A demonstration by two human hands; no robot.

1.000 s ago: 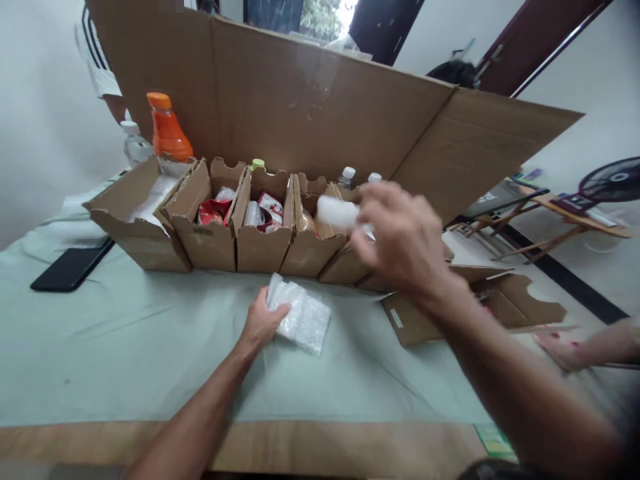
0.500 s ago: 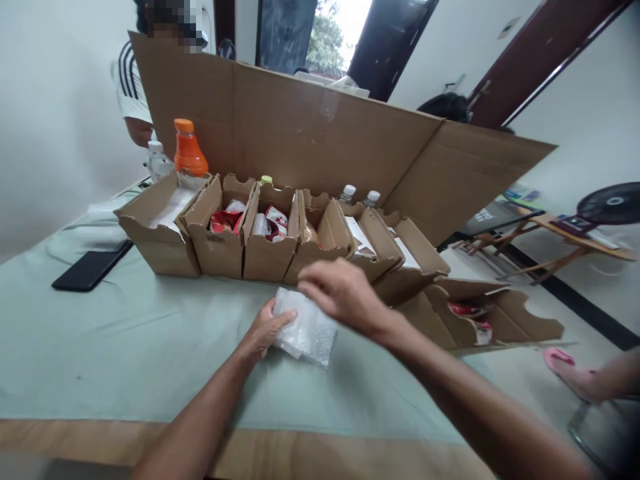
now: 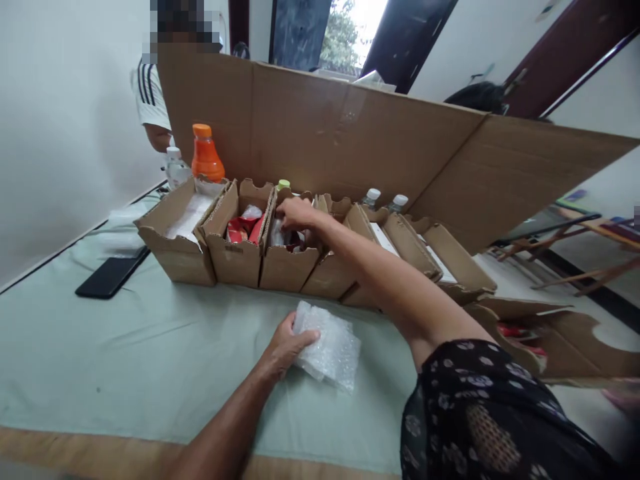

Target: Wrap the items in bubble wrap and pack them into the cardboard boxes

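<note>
Left hand: the left hand (image 3: 287,343) lies low on the tabletop (image 3: 125,353), near the middle. Its thumb is laid over the top of a bubble-wrap pouch (image 3: 330,350) and the fingers are tucked at the pouch's left edge, closed on it.
Bubble-wrap pouch: flat on the green cloth, touching the left hand and spreading to the right of it. It lies well apart from the right hand, nearer than the row of boxes (image 3: 240,257).
Right hand: the right hand (image 3: 297,213) is stretched far across the tabletop, its fingers curled down over the open top of the third box (image 3: 284,267) from the left. Whether it has hold of anything cannot be told, since the fingertips are hidden by the box wall.
Third box: holds clear-wrapped and red items just below the right hand, too small to name.
Second box: the second box (image 3: 234,257) stands just left of it, with red packets (image 3: 241,230) inside.
Far left: an orange bottle (image 3: 206,155) and a clear bottle (image 3: 176,168) stand behind the first box (image 3: 173,247).
Far right: two white-capped bottles (image 3: 373,197) stand behind the tilted boxes.
Backdrop: a large cardboard sheet (image 3: 350,140) stands upright behind the row.
Left of the row: a dark phone (image 3: 113,275) lies flat on the cloth.
Other person: a striped sleeve (image 3: 149,93) shows beyond the cardboard sheet at far left.
</note>
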